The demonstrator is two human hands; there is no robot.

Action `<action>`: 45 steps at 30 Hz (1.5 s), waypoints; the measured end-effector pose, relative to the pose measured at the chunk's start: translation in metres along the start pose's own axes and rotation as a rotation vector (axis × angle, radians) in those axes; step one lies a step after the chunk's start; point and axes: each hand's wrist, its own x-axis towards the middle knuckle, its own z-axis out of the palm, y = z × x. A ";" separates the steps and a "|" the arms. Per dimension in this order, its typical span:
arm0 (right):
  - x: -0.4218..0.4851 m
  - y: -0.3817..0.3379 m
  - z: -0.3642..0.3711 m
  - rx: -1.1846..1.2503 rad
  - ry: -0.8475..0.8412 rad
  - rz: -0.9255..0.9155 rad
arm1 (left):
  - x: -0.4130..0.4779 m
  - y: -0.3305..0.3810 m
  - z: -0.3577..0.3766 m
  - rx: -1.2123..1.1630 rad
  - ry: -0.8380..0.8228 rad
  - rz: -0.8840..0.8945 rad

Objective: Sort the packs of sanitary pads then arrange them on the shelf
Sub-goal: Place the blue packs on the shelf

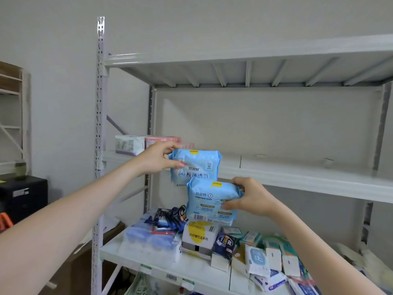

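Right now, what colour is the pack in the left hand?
Light blue pack, yellow tab on top; head view.

One head-worn view (wide-angle), facing forward, near the white shelving (297, 179)

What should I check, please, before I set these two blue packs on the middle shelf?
1. Left hand has a firm grip on the upper pack: ok.
2. Right hand has a firm grip on the lower pack: ok.
3. Both packs are the same kind: cannot tell. Both are light blue, but the faces shown differ.
4. The middle shelf has bare room to the right of the pink packs: ok.
5. The upper pack is level with the middle shelf: ok.
6. The pile on the bottom shelf is sorted: not ok, it is mixed.
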 end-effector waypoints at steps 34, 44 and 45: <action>0.328 0.051 0.003 0.013 0.260 0.112 | 0.346 -0.159 -0.044 0.019 -0.181 0.038; 0.413 0.112 -0.013 -0.035 0.218 0.221 | 0.455 -0.212 -0.003 0.069 -0.307 -0.002; 0.420 0.116 -0.015 -0.042 0.202 0.232 | 0.463 -0.217 0.001 0.069 -0.317 -0.012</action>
